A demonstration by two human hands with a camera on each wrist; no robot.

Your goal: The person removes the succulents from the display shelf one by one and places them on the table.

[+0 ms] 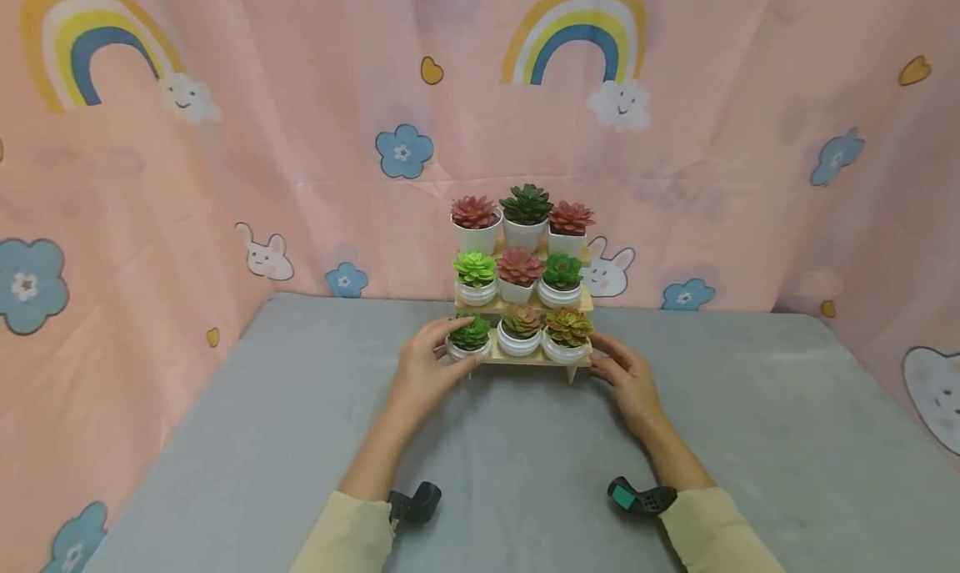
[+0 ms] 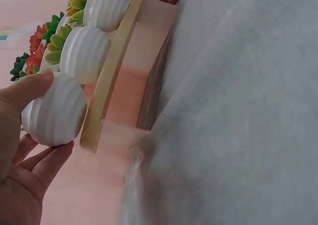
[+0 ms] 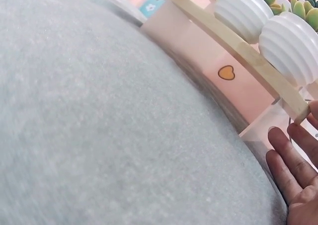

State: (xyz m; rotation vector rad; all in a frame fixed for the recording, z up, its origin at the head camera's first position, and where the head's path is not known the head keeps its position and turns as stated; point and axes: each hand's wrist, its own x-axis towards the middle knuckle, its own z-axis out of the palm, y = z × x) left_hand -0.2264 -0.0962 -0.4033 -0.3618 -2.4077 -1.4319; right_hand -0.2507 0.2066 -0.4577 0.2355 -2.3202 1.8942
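A stepped wooden stand (image 1: 517, 359) holds small potted succulents on its tiers. My left hand (image 1: 423, 371) pinches the white ribbed pot (image 2: 54, 111) of a bright green succulent (image 1: 471, 333) at the left end of the lowest tier. Thumb and fingers lie on opposite sides of that pot. At the other end, my right hand (image 1: 626, 381) touches the tip of the lowest shelf (image 3: 298, 111), its lower fingers (image 3: 283, 173) fairly straight; its thumb is out of the right wrist view. Two more succulents, an orange-green one (image 1: 521, 323) and a yellowish one (image 1: 567, 329), stand beside the pinched pot.
Above, the middle tier (image 1: 487, 304) carries green and red succulents, and the top tier carries red ones with a dark green one (image 1: 527, 204) between. Grey cloth covers the table (image 1: 517, 464). A pink patterned curtain (image 1: 322, 139) hangs close behind the stand.
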